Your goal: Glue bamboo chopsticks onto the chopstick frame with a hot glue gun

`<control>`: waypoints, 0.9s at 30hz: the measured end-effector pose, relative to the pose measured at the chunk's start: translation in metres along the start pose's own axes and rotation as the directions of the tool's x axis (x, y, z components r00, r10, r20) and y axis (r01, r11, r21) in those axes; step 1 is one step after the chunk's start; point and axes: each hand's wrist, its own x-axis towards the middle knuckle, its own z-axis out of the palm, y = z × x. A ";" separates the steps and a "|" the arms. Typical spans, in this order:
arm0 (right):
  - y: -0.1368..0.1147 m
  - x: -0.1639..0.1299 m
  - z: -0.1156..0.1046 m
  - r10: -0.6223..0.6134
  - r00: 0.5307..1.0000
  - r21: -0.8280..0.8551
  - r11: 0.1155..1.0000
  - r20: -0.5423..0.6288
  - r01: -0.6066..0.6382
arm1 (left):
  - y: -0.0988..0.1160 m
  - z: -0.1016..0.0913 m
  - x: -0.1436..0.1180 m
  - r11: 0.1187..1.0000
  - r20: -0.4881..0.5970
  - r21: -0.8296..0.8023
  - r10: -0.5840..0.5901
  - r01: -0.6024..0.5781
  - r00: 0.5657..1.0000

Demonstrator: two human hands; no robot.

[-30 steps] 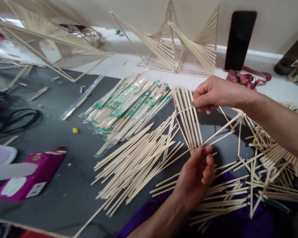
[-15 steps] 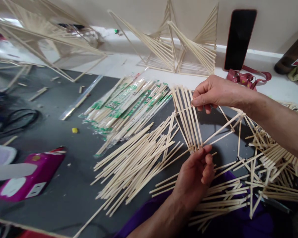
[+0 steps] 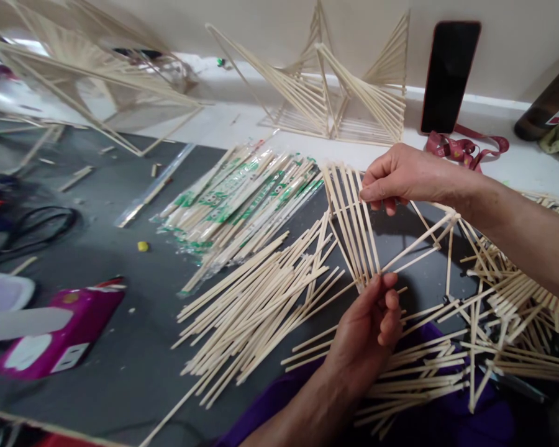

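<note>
A fan-shaped panel of thin wooden sticks [image 3: 351, 220] stands tilted between both hands above the dark table [image 3: 97, 261]. My left hand [image 3: 366, 332] pinches its narrow lower end. At the panel's upper right edge, my right hand [image 3: 403, 177] grips one stick with thumb and fingers. The panel joins a larger stick frame [image 3: 498, 310] that spreads to the right over purple cloth. A loose pile of bare sticks [image 3: 256, 304] lies just left of the panel.
Wrapped chopstick packs with green print [image 3: 235, 202] lie behind the loose pile. Finished stick sculptures [image 3: 340, 93] stand at the wall, another [image 3: 74, 81] at far left. A black phone [image 3: 449, 74] leans on the wall. A magenta box [image 3: 58, 332] sits front left, a black cable [image 3: 32, 226] beyond it.
Both hands keep the same grip on the stick panel. Only the view has shifted slightly.
</note>
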 end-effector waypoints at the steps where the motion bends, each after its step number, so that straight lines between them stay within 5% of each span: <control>1: 0.000 0.000 0.000 0.001 1.000 0.002 1.000 -0.001 -0.001 | 0.000 0.001 0.000 1.000 -0.006 0.002 0.000 0.000 1.000; 27: 0.005 0.002 0.002 -0.022 1.000 0.049 0.999 -0.022 0.023 | 0.001 0.006 0.000 1.000 -0.084 0.000 -0.010 0.010 0.996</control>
